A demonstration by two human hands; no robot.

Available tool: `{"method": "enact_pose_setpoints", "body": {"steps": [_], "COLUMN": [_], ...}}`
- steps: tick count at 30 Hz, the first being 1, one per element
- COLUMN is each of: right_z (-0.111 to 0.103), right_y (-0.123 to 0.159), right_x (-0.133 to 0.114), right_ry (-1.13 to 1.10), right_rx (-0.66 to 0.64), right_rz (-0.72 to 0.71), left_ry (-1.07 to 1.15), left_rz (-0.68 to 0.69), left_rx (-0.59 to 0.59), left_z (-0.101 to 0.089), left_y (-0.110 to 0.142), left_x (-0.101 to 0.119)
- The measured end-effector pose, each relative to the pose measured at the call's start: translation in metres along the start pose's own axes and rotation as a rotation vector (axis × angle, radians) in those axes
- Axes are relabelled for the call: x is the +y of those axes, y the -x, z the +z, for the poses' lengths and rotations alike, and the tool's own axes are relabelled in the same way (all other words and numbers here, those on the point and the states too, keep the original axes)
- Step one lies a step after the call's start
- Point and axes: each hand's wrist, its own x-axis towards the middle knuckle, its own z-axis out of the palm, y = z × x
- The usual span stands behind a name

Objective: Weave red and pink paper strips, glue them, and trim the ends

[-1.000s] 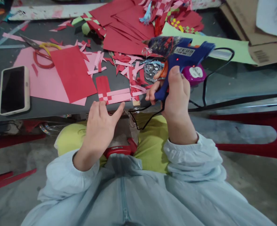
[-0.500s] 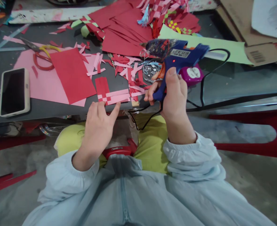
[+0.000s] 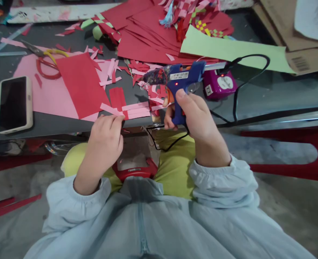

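Observation:
My right hand (image 3: 198, 117) is wrapped round the handle of a blue hot glue gun (image 3: 186, 77), its red light on. The gun's nozzle points left above paper scraps. A clear glue stick (image 3: 214, 66) juts from its back. My left hand (image 3: 107, 138) is at the table's front edge, fingertips pinched on a pink paper strip (image 3: 108, 108). That strip slants across a red slitted paper piece (image 3: 117, 98), and other pink strips (image 3: 137, 110) lie sideways at the piece's lower end. The left thumb tip is partly hidden.
A phone (image 3: 14, 104), scissors (image 3: 48, 64), and red and pink sheets (image 3: 83, 86) lie to the left. Red paper (image 3: 148, 39) is piled behind. A purple power adapter (image 3: 219, 84) with a black cord, a green sheet (image 3: 229, 50) and cardboard (image 3: 307, 61) are at the right.
The glue gun has come down and left, its nozzle now nearer the strips. My left hand has drawn in its spread fingers, and a pink strip's left end now slants up.

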Motion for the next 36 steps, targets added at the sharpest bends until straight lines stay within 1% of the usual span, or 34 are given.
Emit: {"method": "enact_pose_setpoints", "body": {"steps": [5, 7, 9, 15, 18, 22, 36], "right_z": [-0.006, -0.007, -0.007, -0.009, -0.010, -0.011, -0.013], "right_y": [0.007, 0.009, 0.011, 0.015, 0.015, 0.015, 0.016], "right_x": [-0.007, -0.008, -0.009, -0.009, -0.010, -0.010, -0.012], "right_ry": [0.139, 0.150, 0.131, 0.137, 0.134, 0.138, 0.185], "right_rx": [-0.244, -0.303, -0.329, -0.330, -0.352, -0.373, -0.383], "right_rz": [0.009, 0.024, 0.048, 0.099, 0.152, 0.181, 0.148], "left_ry": [0.035, 0.035, 0.025, 0.007, 0.009, 0.025, 0.013], "left_rz": [-0.041, -0.052, -0.052, -0.054, -0.051, -0.055, -0.054], "left_rx": [-0.014, -0.013, -0.009, -0.012, -0.018, -0.028, -0.022], "left_z": [0.000, 0.000, 0.000, -0.001, -0.001, -0.001, -0.001], "left_y": [0.000, 0.000, -0.001, -0.001, -0.001, -0.001, 0.000], "left_x": [0.001, 0.001, 0.001, 0.003, 0.003, 0.004, 0.003]}}
